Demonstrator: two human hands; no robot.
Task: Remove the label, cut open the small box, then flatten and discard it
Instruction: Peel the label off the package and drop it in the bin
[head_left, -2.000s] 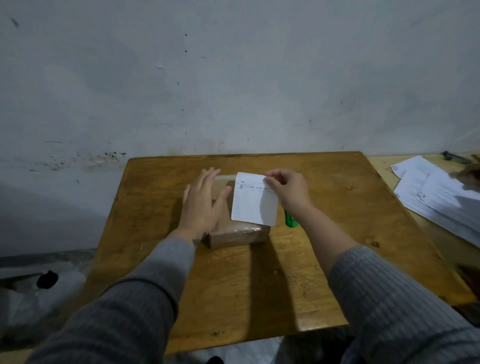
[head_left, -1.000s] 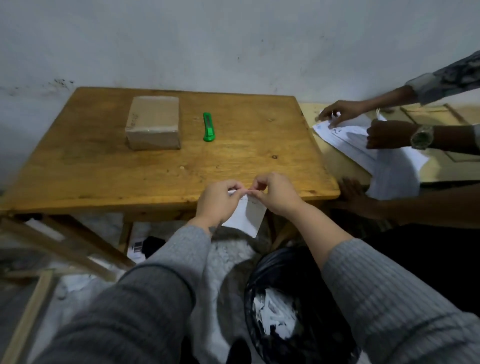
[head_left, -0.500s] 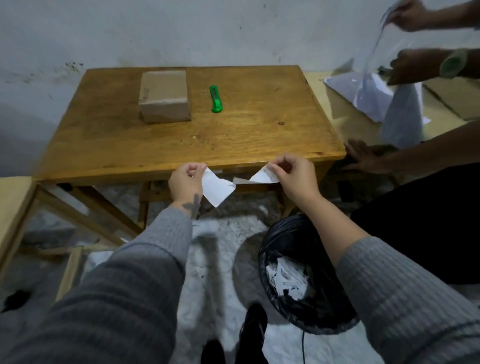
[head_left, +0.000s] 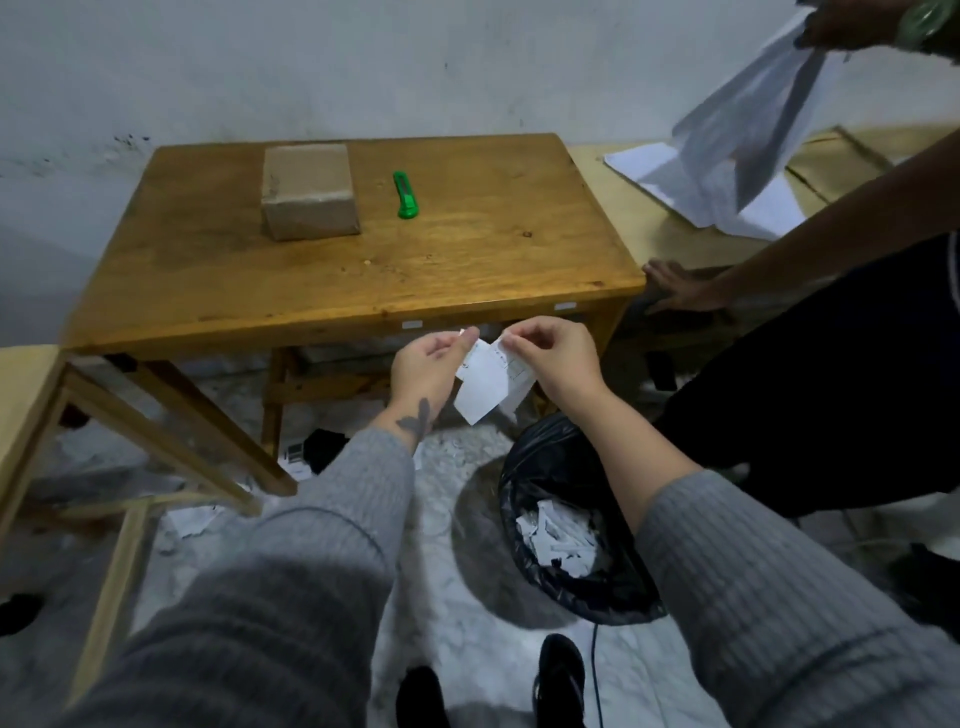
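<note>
Both hands up in front of the tabletop's near edge, each pinching torn label pieces between thumb and fingertips: left hand on the nearer white scrap, right hand on the scrap behind it, the two overlapping. Fingers curled tight on the paper, nothing else held. Pieces hanging above the floor, just short of the black bin bag, which sits below and slightly right, already holding white scraps.

Probably the tail end of the label step: tearing once more or dropping. Best done by stacking the scraps squarely, pinching close to the tear line on both sides, then pulling one hand toward the body and the other away, so the rip runs straight through the printed part. Worth shifting over the bag's mouth before letting go; from here, loose scraps would likely flutter to the floor, where bits of paper already lie.

Small box closed on the far left part of the tabletop, no label on the faces in view. Green utility knife lying flat a little to its right, well apart from both hands. Cutting, flattening and discarding not yet begun. Another person's arm near the table's right corner; better to keep elbows in when reaching back.
</note>
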